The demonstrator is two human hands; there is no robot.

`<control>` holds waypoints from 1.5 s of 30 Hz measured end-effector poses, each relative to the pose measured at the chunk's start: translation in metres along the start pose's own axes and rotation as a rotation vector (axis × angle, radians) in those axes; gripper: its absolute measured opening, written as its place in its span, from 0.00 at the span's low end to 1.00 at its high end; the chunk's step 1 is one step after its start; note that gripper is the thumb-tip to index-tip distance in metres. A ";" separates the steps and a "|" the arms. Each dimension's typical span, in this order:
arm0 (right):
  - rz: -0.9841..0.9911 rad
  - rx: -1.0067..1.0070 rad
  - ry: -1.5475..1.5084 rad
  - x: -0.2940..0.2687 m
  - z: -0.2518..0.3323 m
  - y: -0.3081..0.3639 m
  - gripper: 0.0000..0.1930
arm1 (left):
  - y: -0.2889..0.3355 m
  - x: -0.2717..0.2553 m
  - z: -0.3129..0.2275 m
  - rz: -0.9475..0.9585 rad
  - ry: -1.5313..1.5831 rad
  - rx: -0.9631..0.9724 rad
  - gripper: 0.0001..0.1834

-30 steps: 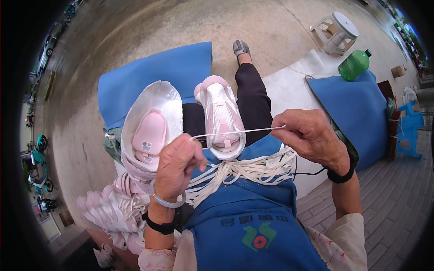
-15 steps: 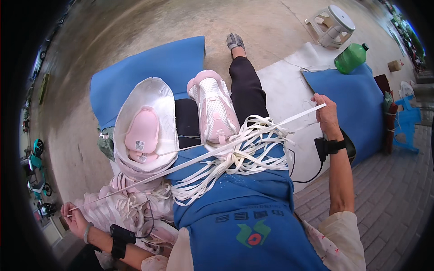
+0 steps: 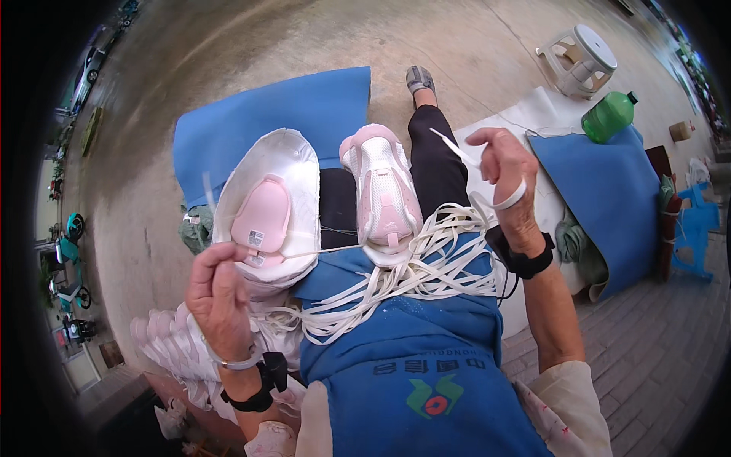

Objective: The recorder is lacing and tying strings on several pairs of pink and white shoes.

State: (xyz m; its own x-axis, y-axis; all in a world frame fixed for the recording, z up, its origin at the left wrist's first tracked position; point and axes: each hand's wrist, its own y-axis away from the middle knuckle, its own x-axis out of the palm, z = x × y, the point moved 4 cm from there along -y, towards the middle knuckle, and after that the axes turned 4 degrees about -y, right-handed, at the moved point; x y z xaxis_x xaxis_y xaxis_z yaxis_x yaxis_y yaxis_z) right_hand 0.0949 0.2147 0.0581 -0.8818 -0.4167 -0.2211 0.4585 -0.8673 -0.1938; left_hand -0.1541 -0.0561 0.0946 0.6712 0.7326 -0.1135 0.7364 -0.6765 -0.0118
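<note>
My right hand [image 3: 510, 179] is raised beside the right thigh, fingers curled round a white shoelace [image 3: 455, 146]. One tip sticks out past the fingers, and a loop of it crosses the palm. Near the open white shell [image 3: 304, 164] my left hand [image 3: 221, 297] has its fingers bent together; what they hold is unclear, though a faint white streak blurs above it. A pink insole-shaped piece [image 3: 263, 213] lies in that shell. On my lap rest a pink-and-white sneaker [image 3: 384, 190], toe pointing away, and a loose bundle of white shoelaces [image 3: 411, 286] on the blue apron [image 3: 403, 327].
Several more pink-and-white shoes [image 3: 171, 346] are piled at the left. Blue mats [image 3: 274, 107] lie ahead and at the right, where a green bottle [image 3: 609, 118] rests. Farther off stand a white stool [image 3: 582, 61] and a blue stool [image 3: 694, 228].
The shoelace was stretched taut between my widely spread hands. Both hands have come inward and up, and the lace now hangs slack at the right hand. The view has shifted slightly.
</note>
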 end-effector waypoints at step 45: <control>0.367 -0.034 0.393 0.077 -0.095 0.015 0.06 | -0.064 0.176 0.106 0.506 -0.991 0.108 0.11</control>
State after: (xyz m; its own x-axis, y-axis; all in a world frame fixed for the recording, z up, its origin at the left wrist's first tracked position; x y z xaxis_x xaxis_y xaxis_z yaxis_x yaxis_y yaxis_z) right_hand 0.0443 0.1951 -0.0528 -0.5577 -0.5523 -0.6196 0.7380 -0.6717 -0.0655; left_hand -0.0924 0.1082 -0.0302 0.4910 0.0192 -0.8710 0.3541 -0.9179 0.1794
